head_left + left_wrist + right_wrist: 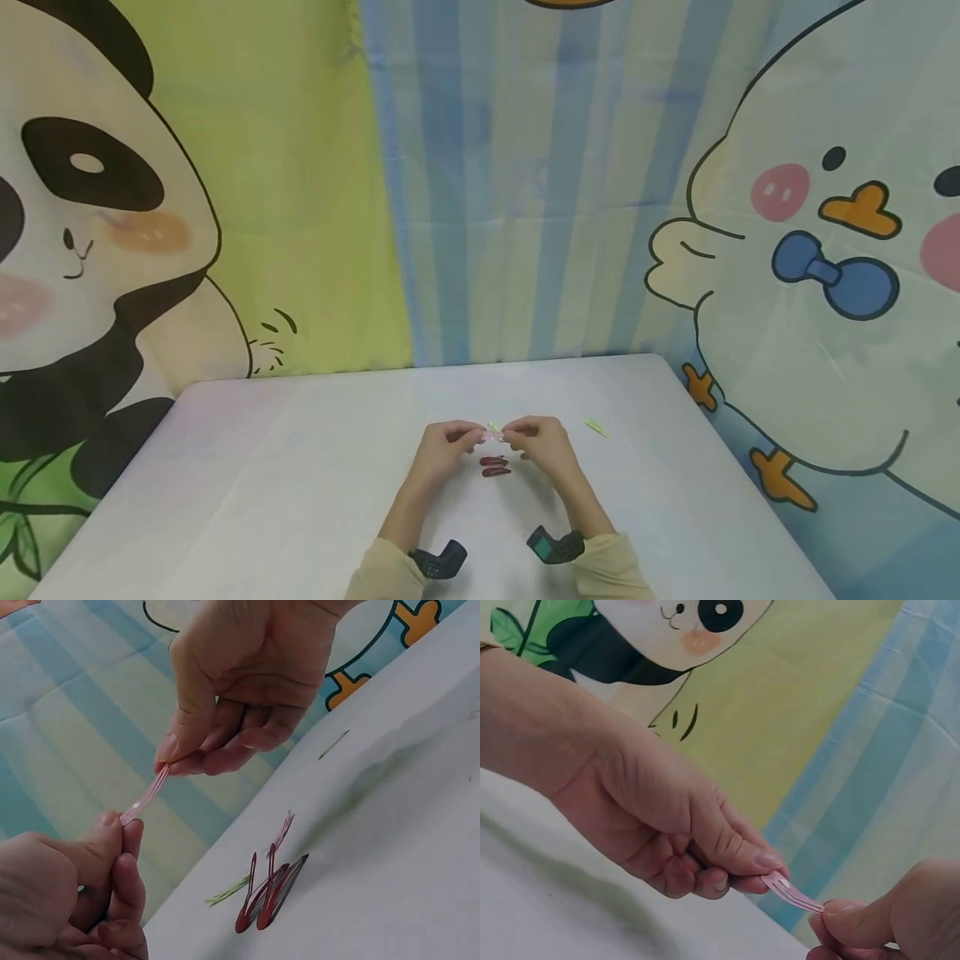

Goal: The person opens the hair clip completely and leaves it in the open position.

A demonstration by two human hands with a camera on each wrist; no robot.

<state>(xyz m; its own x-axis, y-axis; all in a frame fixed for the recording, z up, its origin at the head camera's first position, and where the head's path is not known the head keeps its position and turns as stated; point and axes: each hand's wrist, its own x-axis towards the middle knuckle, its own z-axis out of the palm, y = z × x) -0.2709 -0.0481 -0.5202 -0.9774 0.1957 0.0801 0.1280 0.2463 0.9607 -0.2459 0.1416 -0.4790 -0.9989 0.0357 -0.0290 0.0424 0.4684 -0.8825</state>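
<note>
A pink snap hair clip (147,796) is stretched between my two hands, slightly bent. My left hand (441,454) pinches one end of it between thumb and forefinger. The other end is pinched by the thumb and forefinger of my right hand (547,448). Below the hands, two dark red snap hair clips (496,472) lie side by side on the white table. Just beyond them in the left wrist view are another pink hair clip (283,831) and a light green hair clip (227,892).
One more light green clip (596,427) lies apart on the table (285,467), to the right of my right hand. Behind the table's far edge hangs a cloth backdrop (502,208) with cartoon animals. Each wrist wears a dark camera band (442,560).
</note>
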